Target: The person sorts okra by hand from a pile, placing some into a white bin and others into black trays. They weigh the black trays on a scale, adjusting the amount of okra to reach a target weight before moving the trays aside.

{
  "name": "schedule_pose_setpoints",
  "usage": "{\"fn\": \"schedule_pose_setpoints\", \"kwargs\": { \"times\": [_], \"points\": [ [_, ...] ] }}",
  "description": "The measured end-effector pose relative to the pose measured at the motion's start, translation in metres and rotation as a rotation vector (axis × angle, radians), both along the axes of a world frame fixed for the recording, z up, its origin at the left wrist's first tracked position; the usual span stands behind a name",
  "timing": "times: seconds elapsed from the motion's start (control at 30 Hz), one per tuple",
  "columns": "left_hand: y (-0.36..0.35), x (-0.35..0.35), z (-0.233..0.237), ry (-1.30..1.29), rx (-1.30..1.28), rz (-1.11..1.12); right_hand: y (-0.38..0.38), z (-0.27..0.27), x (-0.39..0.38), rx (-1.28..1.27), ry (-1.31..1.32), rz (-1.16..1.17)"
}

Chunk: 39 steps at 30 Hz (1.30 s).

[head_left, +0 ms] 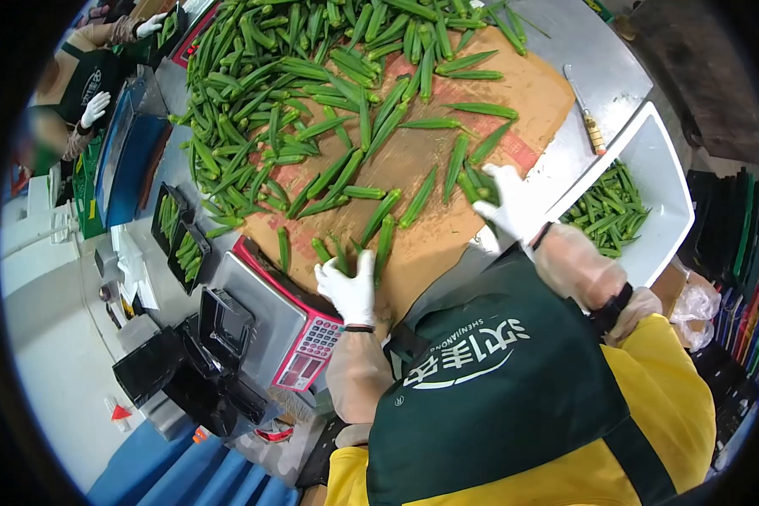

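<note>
Loose green okra pods [253, 110] form a large pile on brown cardboard [447, 228] over a metal table. My left hand [346, 288], in a white glove, is at the cardboard's near edge, beside the scale. Its fingers curve around the lower ends of a few okra pods [339, 257]. Farther right, my right hand [510, 204], also in a white glove, has its thumb and fingers spread. It holds nothing and is close to some pods [468, 187] on the cardboard.
A red scale [266, 308] stands at left, near black trays [226, 325] and two trays of okra [177, 236]. At right are a white bin [670, 185] holding okra and a knife [589, 118]. A co-worker's gloved hands [95, 110] show at upper left.
</note>
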<state>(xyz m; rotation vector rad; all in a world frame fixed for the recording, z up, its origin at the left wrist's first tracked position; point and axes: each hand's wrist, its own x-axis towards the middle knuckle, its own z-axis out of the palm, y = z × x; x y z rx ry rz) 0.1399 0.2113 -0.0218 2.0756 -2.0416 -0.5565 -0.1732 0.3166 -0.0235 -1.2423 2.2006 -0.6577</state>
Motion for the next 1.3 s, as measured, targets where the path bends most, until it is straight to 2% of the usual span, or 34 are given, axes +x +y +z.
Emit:
{"fn": "schedule_pose_setpoints", "kwargs": {
  "times": [0.1,0.23,0.27,0.37,0.4,0.43,0.5,0.53,0.6,0.63,0.67,0.7,0.77,0.8,0.83,0.9,0.93,1.0,1.1,1.17,1.2,1.3],
  "points": [
    [0.013,-0.019,-0.012,-0.03,-0.173,-0.171,-0.012,-0.01,0.018,0.025,0.104,0.098],
    [0.009,-0.01,-0.016,0.049,-0.121,-0.138,-0.013,0.001,0.012,0.208,0.104,0.164],
    [0.009,-0.005,-0.016,0.016,-0.139,-0.144,-0.01,-0.001,0.008,0.161,0.084,0.153],
    [0.004,-0.001,0.005,-0.019,0.045,0.054,-0.014,0.024,-0.011,0.406,0.142,0.257],
    [0.002,0.001,0.016,0.007,0.137,0.143,-0.007,0.02,-0.019,0.36,0.202,0.272],
    [0.003,0.014,0.011,0.114,0.049,0.114,-0.001,0.017,-0.029,0.302,0.194,0.302],
    [-0.001,0.036,0.011,0.286,0.102,0.087,0.004,0.019,-0.044,0.186,0.185,0.235],
    [-0.004,0.039,0.016,0.391,0.14,0.068,-0.001,0.025,-0.051,0.205,0.136,0.193],
    [-0.01,0.032,0.023,0.439,0.149,0.069,-0.015,0.035,-0.068,0.241,0.04,0.104],
    [-0.013,0.025,0.027,0.463,0.153,0.069,-0.019,0.033,-0.072,-0.011,-0.034,0.066],
    [-0.015,0.013,0.031,0.449,0.025,0.017,-0.022,0.037,-0.077,0.062,-0.078,-0.008],
    [-0.02,0.002,0.031,0.434,0.022,0.006,-0.033,0.054,-0.075,0.134,-0.121,-0.083],
    [-0.03,-0.021,0.025,0.372,-0.05,-0.095,-0.045,0.045,-0.08,0.049,0.0,-0.073],
    [-0.035,-0.028,0.012,0.332,-0.163,-0.213,-0.048,0.035,-0.082,0.008,0.063,-0.069],
    [-0.038,-0.047,0.026,0.217,-0.17,-0.285,-0.052,0.018,-0.081,-0.097,0.198,-0.001],
    [-0.048,-0.058,0.009,0.135,-0.299,-0.531,-0.056,-0.002,-0.083,-0.085,0.273,0.176],
    [-0.049,-0.061,0.006,0.021,-0.31,-0.579,-0.056,-0.009,-0.084,-0.101,0.322,0.278],
    [-0.057,-0.06,0.004,-0.051,-0.305,-0.582,-0.044,-0.018,-0.092,-0.074,0.012,0.134],
    [-0.067,-0.042,0.003,-0.052,-0.361,-0.586,-0.014,0.05,-0.109,0.454,0.206,0.326],
    [-0.07,-0.025,0.0,-0.005,-0.3,-0.592,0.029,0.07,-0.141,0.473,0.102,0.443],
    [-0.07,-0.021,-0.002,0.012,-0.291,-0.589,0.038,0.081,-0.151,0.742,0.133,0.413],
    [-0.071,-0.035,0.001,-0.043,-0.266,-0.646,0.048,0.079,-0.16,0.474,0.165,0.229]
  ]
}}
